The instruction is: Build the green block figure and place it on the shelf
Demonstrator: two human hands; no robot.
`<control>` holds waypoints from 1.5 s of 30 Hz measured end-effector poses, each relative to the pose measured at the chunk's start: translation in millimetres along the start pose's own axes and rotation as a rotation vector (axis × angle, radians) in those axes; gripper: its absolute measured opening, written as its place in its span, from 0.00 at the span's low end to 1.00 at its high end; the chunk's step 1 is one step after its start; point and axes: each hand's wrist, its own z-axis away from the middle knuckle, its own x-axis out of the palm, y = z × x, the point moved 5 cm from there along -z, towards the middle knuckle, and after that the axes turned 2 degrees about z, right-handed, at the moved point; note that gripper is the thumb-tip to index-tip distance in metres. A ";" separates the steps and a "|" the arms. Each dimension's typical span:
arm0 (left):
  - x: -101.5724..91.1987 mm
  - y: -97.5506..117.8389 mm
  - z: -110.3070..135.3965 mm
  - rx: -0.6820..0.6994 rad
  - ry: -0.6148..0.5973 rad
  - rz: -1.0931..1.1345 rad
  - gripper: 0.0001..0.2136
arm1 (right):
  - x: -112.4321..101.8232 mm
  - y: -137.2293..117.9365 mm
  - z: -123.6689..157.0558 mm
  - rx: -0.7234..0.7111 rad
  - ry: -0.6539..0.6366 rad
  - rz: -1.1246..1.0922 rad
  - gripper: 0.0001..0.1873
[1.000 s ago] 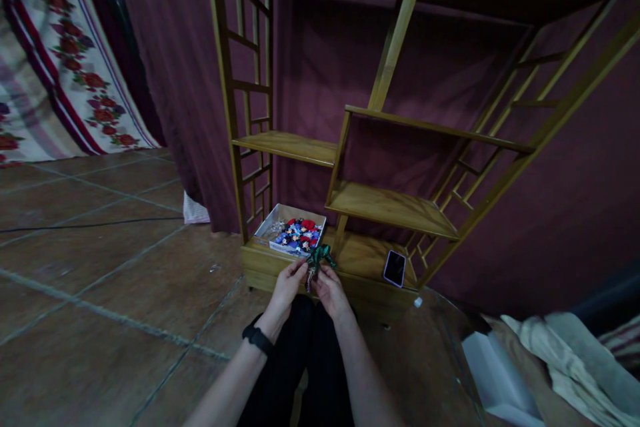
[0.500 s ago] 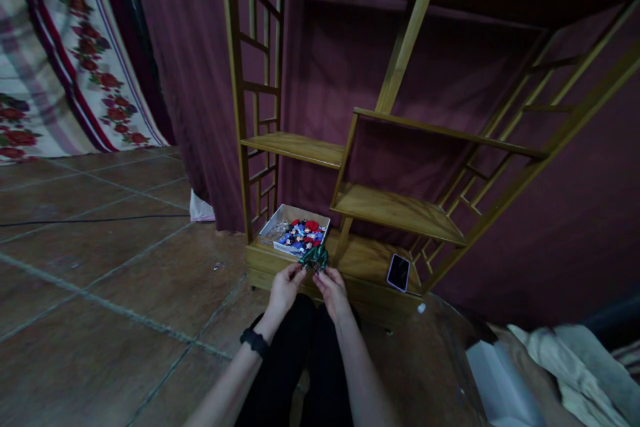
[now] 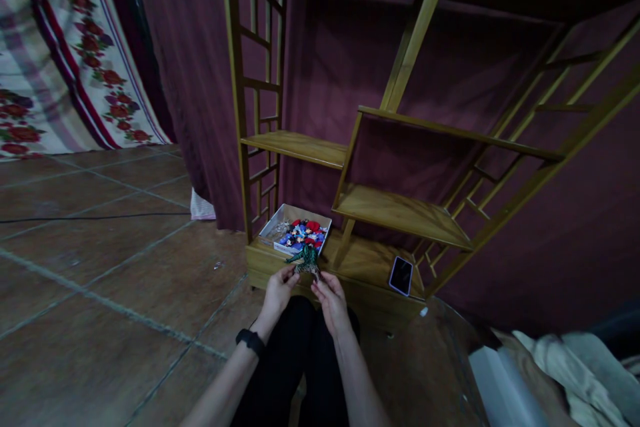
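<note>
I pinch 1 green object [image 3: 307,257] | left hand [image 3: 280,288], right hand [image 3: 331,295], lower edges | light, even pressure should suit

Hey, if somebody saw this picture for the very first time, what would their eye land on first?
Probably the red and blue trinkets in the white box, at the left end of the bottom shelf. Just in front, the left hand and right hand hold a dark green trinket. Then the cloth with red flowers, hanging at the picture's upper left.
</note>
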 end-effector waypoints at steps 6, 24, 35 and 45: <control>-0.2 -5.6 -5.6 -0.038 0.012 0.027 0.20 | -2.8 6.5 -15.5 -0.158 0.048 0.326 0.14; 20.2 -18.8 -26.2 0.063 -0.102 -0.358 0.08 | -35.3 32.7 -68.4 -0.176 0.212 0.862 0.16; 14.9 -11.5 -25.0 0.060 -0.066 -0.486 0.10 | -34.1 29.0 -65.7 -0.152 0.202 0.781 0.13; 23.4 1.8 -9.7 0.092 -0.141 -0.475 0.12 | -38.8 24.8 -60.7 -0.135 0.184 0.704 0.11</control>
